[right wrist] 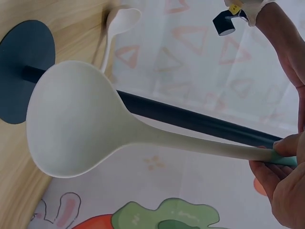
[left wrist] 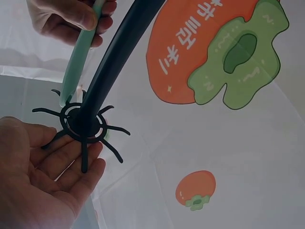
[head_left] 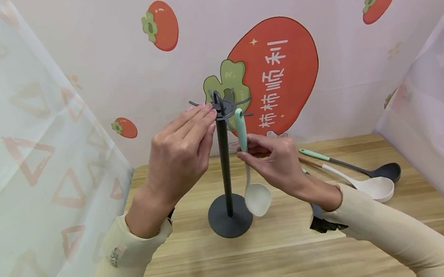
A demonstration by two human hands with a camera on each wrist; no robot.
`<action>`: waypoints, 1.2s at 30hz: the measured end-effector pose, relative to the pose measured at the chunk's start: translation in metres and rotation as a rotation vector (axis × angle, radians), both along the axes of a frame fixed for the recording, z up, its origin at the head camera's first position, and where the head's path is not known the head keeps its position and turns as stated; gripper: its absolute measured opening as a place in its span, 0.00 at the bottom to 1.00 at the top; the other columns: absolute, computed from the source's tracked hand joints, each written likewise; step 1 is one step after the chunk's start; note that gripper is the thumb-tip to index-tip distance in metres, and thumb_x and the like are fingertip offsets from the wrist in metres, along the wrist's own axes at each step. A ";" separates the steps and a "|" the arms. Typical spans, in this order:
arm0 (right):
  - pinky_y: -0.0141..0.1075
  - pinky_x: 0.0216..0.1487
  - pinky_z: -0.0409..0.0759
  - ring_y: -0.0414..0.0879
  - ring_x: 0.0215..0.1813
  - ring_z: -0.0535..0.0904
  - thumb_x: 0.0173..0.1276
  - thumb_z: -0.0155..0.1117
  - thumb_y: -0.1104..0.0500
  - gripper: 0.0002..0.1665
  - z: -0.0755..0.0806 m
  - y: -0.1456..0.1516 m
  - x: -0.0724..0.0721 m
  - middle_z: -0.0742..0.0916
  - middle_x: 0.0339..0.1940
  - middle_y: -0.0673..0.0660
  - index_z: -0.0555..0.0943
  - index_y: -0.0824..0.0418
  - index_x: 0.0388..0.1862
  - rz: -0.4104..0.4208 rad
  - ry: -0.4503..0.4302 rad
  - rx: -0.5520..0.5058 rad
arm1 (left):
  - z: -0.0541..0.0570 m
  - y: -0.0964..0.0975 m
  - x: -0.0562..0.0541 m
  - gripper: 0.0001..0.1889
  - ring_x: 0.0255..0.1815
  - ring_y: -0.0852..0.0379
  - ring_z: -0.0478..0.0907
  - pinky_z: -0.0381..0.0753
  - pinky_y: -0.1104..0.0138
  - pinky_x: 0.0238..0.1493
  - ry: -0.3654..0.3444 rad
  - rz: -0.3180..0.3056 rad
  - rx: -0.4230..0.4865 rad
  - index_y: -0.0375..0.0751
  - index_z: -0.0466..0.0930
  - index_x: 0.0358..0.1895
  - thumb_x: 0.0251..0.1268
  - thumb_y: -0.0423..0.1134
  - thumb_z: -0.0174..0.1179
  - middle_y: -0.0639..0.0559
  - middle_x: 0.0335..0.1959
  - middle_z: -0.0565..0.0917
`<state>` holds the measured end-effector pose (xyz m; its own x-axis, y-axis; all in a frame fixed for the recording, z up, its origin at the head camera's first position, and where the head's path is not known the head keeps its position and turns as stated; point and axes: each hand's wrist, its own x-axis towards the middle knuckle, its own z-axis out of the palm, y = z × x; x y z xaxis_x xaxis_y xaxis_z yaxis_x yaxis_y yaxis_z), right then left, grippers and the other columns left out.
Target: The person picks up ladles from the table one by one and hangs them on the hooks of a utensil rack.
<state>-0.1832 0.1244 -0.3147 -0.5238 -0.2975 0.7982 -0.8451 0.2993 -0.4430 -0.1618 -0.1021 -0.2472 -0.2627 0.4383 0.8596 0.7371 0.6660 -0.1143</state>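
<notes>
A dark utensil rack stands upright, with a round base, a post and a ring of curved hooks on top. My left hand lays its extended fingers over the hooks on the left side. On the other side, my right hand pinches a ladle between thumb and fingers, low on its mint handle. The ladle hangs bowl down beside the post. Its handle tip meets a hook at the ring in the left wrist view; whether the hook passes through the hole I cannot tell.
On the wooden table at right lie a white ladle with a brown handle and a black ladle with a mint handle. Another white utensil shows in the right wrist view. Patterned cloth surrounds the table.
</notes>
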 end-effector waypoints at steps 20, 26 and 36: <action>0.33 0.43 0.90 0.53 0.41 0.93 0.58 0.80 0.74 0.21 -0.001 -0.004 -0.004 0.93 0.40 0.63 0.87 0.73 0.52 0.006 -0.011 -0.007 | 0.003 0.000 0.004 0.21 0.60 0.39 0.87 0.85 0.48 0.63 -0.032 0.019 -0.026 0.27 0.86 0.58 0.71 0.40 0.62 0.34 0.56 0.88; 0.33 0.45 0.90 0.53 0.43 0.93 0.58 0.80 0.74 0.23 -0.001 -0.002 -0.005 0.93 0.42 0.63 0.87 0.73 0.54 0.013 -0.025 0.001 | 0.008 0.003 0.007 0.25 0.59 0.39 0.87 0.86 0.48 0.63 -0.033 0.051 -0.049 0.27 0.87 0.56 0.70 0.48 0.66 0.34 0.56 0.89; 0.36 0.45 0.91 0.52 0.43 0.93 0.59 0.81 0.72 0.23 -0.002 0.000 -0.004 0.93 0.42 0.62 0.87 0.72 0.54 -0.006 -0.014 0.024 | 0.017 0.015 0.014 0.29 0.52 0.41 0.90 0.89 0.49 0.58 -0.011 0.173 -0.084 0.27 0.90 0.49 0.70 0.56 0.67 0.36 0.48 0.91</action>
